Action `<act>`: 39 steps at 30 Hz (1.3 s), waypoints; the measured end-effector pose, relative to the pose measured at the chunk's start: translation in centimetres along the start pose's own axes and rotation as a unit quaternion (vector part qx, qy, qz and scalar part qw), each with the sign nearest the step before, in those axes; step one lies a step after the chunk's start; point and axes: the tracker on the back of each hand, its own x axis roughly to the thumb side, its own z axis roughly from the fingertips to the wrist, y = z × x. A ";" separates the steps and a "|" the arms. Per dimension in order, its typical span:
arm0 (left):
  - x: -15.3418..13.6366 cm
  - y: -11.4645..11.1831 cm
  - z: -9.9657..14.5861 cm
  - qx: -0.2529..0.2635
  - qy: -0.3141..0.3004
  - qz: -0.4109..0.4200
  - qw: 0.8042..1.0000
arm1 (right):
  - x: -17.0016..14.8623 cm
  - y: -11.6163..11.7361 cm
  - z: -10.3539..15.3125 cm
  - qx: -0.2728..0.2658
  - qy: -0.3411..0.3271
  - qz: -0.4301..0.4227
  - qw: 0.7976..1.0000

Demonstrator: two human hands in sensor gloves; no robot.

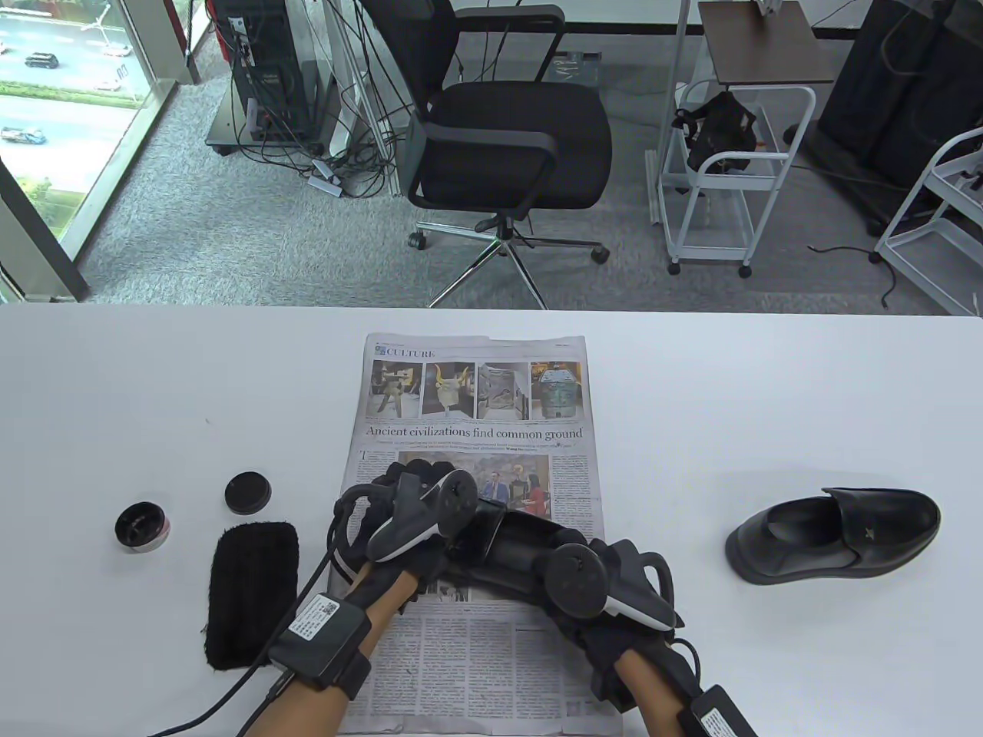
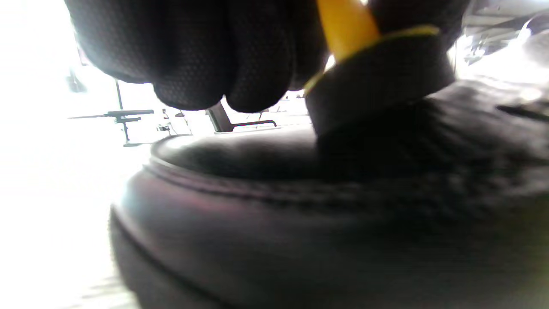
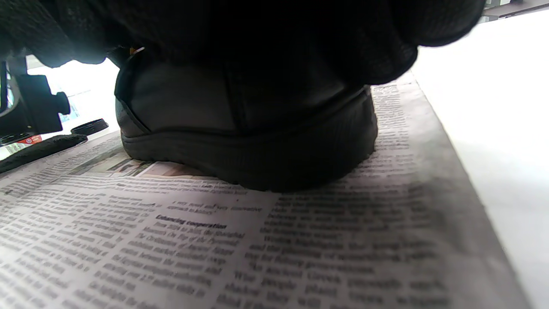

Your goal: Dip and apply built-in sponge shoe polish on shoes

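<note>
Nearest the camera, the left hand (image 1: pixel 415 514) and right hand (image 1: pixel 607 587) meet over a black shoe (image 1: pixel 511 541) standing on the newspaper (image 1: pixel 476 399). The right hand's fingers curl over the shoe's heel end, gripping it. The left hand's fingers (image 2: pixel 201 56) are curled above the toe beside a yellow-and-black sponge applicator (image 2: pixel 373 73) whose pad touches the leather; whether that hand actually pinches it I cannot tell. A second shoe (image 1: pixel 833 533) lies well to the right of the right hand. Left of the left hand sit a black cloth (image 1: pixel 249 591), then the open polish tin (image 1: pixel 142 526) showing a dark inside, with its lid (image 1: pixel 247 492) beside it.

Likely risks: the shoe sliding on loose newsprint under pressure, or polish smearing onto paper and gloves.
</note>
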 end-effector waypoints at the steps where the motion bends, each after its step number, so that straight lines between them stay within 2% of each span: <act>1: -0.1 0.1 0.0 0.000 0.000 -0.010 1.000 | 0.0 0.0 0.0 0.000 0.000 0.000 1.000; 6: -0.9 -0.3 0.6 -0.025 0.004 -0.039 0.999 | 0.0 0.0 0.0 0.000 0.000 0.001 1.000; 11: -1.7 0.0 1.5 -0.051 -0.002 0.016 0.999 | 0.0 0.0 0.0 0.000 0.000 0.001 1.000; 14: -1.9 0.1 2.2 -0.074 -0.023 0.040 0.996 | 0.0 0.0 0.0 0.000 0.000 0.001 1.000; 18: -1.9 0.1 3.2 -0.080 -0.052 0.054 0.994 | 0.0 0.0 0.0 -0.001 0.001 0.001 1.000; 24: -0.2 0.8 4.0 -0.073 -0.096 0.088 0.989 | 0.0 0.0 0.0 -0.001 0.001 0.001 1.000; 28: 1.6 1.3 3.3 -0.043 -0.123 0.138 0.982 | 0.0 0.0 0.0 -0.001 0.002 0.001 1.000; 33: 2.5 1.1 1.4 0.014 -0.113 0.107 0.988 | 0.0 0.0 0.0 -0.001 0.002 0.001 1.000; 37: 1.6 0.3 -0.1 0.005 -0.088 0.124 0.988 | 0.0 0.0 0.0 -0.001 0.001 0.000 1.000; 39: 0.7 -0.1 -0.7 -0.001 -0.067 0.104 0.992 | 0.0 0.0 0.0 -0.001 0.001 0.000 1.000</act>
